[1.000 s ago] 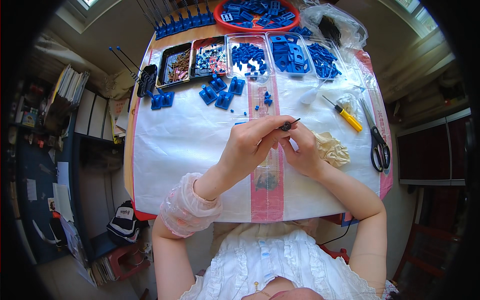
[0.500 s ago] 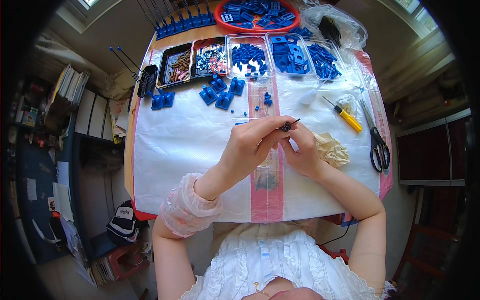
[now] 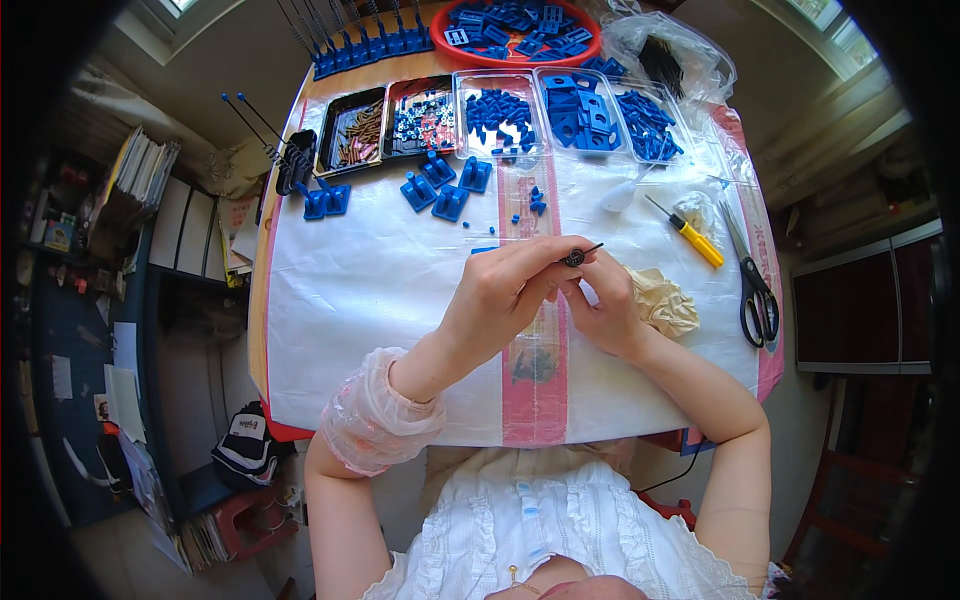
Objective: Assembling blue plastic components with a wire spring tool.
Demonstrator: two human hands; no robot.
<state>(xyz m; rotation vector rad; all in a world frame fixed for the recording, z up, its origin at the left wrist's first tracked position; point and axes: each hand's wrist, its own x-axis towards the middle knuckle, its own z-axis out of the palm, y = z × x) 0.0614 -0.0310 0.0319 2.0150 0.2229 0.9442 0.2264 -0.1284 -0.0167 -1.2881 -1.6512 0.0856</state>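
Observation:
Both of my hands meet above the middle of the table. My left hand point(image 3: 508, 285) is closed round a small black round-ended piece point(image 3: 573, 258), whose kind I cannot make out. A thin dark rod sticks out beside it toward the upper right. My right hand point(image 3: 605, 300) is closed just to its right, fingers bent in against the left ones; what they grip is hidden. Behind my left hand the edge of a blue part point(image 3: 482, 249) shows. Several blue bracket-like parts point(image 3: 449, 203) stand farther off, with small blue plugs point(image 3: 537, 203) lying near them.
Trays of brass-coloured screws point(image 3: 362, 135), nuts point(image 3: 420, 118) and blue parts point(image 3: 583, 112) line the back, before a red basin point(image 3: 437, 38). At right lie a yellow screwdriver point(image 3: 703, 243), black-handled scissors point(image 3: 762, 305) and a crumpled cream glove-like cloth point(image 3: 662, 302). Upright rods point(image 3: 262, 135) stand at left.
Almost nothing differs. The black piece and thin rod have shifted very slightly with my hands, which keep the same grip.

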